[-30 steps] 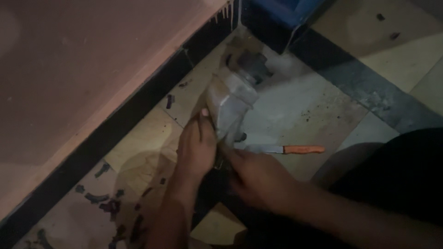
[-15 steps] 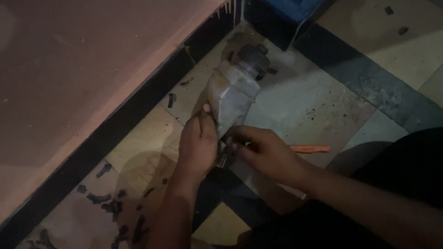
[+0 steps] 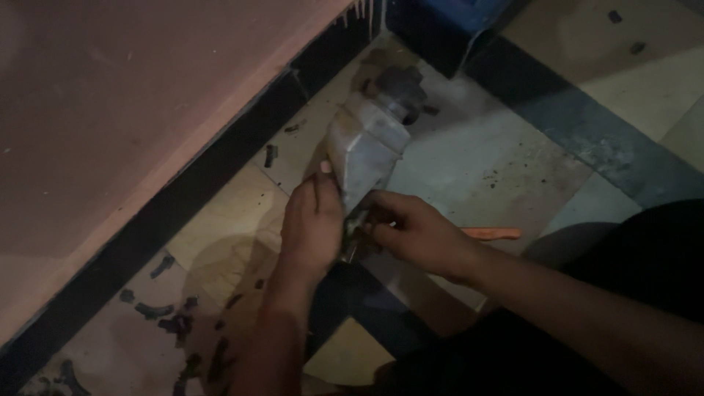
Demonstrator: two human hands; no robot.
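Here the grey metal block [image 3: 367,150] lies on the tiled floor [image 3: 499,161], its long axis slanting away from the person, from the near end by the hands up to a dark round part [image 3: 402,89] at the far end, close to the black strip [image 3: 183,202] at the foot of the pink wall [image 3: 132,95]. Both hands meet at the near end. The left hand [image 3: 314,227] is cupped against the block's near left corner, its thumb laid on the grey face. The right hand [image 3: 414,231] comes in from the right with its fingers curled tight around something small and dark just under that end; what it pinches is too dim to tell. Neither hand is clearly nearer, since both touch the same end, while the far end lies well beyond them. An orange-handled tool [image 3: 493,233] rests on the floor just beyond the right hand, apart from it, pointing across the block's line. A blue box [image 3: 447,18] stands farther off near the wall
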